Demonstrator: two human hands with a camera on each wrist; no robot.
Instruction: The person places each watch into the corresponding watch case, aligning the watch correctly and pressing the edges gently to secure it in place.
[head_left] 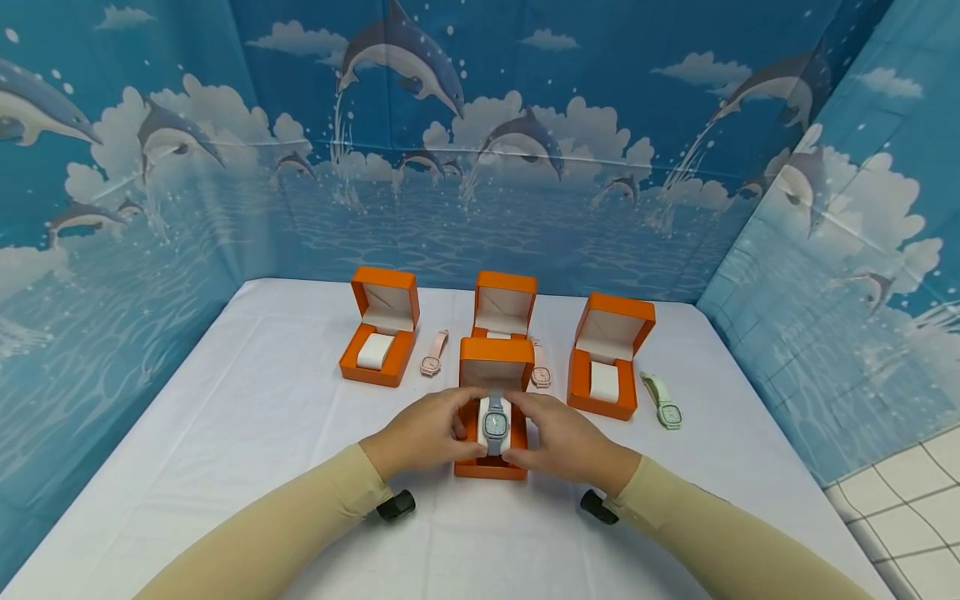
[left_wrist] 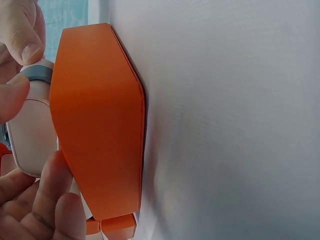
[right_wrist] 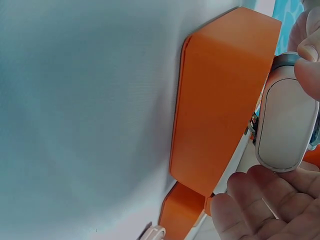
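Box (head_left: 369,375) with its lid up stands left of centre in the frame, a pink watch (head_left: 431,365) lying just to its right. At lower centre, the left hand (head_left: 423,431), partly closed with thumb and fingers bent, grips one side of a pale cushion (right_wrist: 286,125) wearing a grey watch (head_left: 495,423), just over the near box (head_left: 491,472); beyond are the back box (head_left: 506,283) and a second pink watch (head_left: 541,377), and the right hand (head_left: 562,437), likewise partly closed, grips the cushion's other side. Right of centre, the right box (head_left: 600,407) stands open beside a green watch (head_left: 668,413).
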